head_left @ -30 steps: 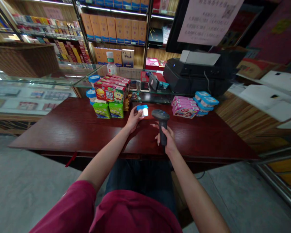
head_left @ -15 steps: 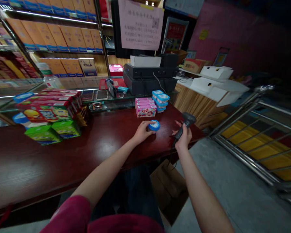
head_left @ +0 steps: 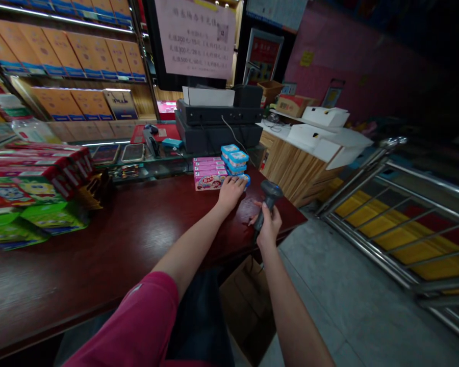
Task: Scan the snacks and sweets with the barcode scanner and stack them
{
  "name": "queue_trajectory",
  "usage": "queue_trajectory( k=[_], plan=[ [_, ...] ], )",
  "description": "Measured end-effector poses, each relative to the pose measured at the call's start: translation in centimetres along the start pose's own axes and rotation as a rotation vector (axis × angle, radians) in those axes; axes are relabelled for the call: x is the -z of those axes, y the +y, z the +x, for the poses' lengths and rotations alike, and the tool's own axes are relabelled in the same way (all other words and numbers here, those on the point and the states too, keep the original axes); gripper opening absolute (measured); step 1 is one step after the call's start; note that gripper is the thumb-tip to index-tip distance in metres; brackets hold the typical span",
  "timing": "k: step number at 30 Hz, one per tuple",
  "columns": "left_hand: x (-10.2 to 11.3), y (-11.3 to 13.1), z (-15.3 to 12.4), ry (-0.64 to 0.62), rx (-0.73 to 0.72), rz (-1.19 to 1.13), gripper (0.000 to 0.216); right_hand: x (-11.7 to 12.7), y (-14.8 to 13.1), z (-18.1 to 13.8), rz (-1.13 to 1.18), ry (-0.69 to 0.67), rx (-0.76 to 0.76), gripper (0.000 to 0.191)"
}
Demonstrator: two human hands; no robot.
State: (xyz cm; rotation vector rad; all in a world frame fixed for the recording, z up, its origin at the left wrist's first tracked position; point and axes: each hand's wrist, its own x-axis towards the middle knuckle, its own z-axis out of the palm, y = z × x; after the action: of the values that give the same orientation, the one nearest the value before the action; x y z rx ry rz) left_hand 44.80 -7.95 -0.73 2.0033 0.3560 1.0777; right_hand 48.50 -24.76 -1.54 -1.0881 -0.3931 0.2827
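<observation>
Just right of the pink boxes, the left hand's fingers bend over a round blue-lidded tub, whether grasping or merely resting I cannot tell; a careless sideways nudge there could upset the stacked tubs behind; farther right of the boxes, the right hand is wrapped around the handle of a scanner, which a wide swing might knock against that stack. Well left of the pink boxes, the glossy dark-red desk bears green cartons; behind the boxes stands a black cash register; well to their right, a metal railing borders grey floor.
</observation>
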Motion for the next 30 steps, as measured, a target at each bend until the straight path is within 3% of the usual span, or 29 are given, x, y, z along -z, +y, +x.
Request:
queue_trajectory(
  k=[6,10,13,16,22,25,28,30],
  plan=[
    [0.8,0.5,-2.2,-0.11,-0.099,0.286,0.062,0.1,-0.1,0.0,0.009,-0.022,-0.013,0.043],
    [5.3,1.3,-5.7,0.051,-0.06,0.496,0.074,0.2,-0.7,-0.3,0.039,-0.073,-0.047,0.045],
    [10.6,1.9,-8.7,0.241,0.077,0.587,0.079,-0.7,-1.0,-1.6,0.075,-0.169,-0.112,0.046],
    [16.8,2.7,-12.4,0.359,0.13,0.634,0.077,-3.1,-0.7,-4.1,0.116,-0.322,-0.205,0.046],
    [30.0,5.0,-21.8,0.549,0.097,0.563,0.047,-12.3,1.8,-11.5,0.159,-0.709,-0.395,0.045],
    [36.6,6.3,-26.1,0.75,0.104,0.629,0.035,-17.2,3.0,-15.6,0.229,-0.846,-0.527,0.045],
    [42.8,7.2,-28.6,1.006,0.057,0.739,0.043,-20.9,3.7,-19.7,0.267,-0.928,-0.643,0.044],
    [46.3,7.0,-29.2,1.105,0.047,0.756,0.051,-22.6,4.0,-22.2,0.282,-0.966,-0.707,0.042]
  ],
)
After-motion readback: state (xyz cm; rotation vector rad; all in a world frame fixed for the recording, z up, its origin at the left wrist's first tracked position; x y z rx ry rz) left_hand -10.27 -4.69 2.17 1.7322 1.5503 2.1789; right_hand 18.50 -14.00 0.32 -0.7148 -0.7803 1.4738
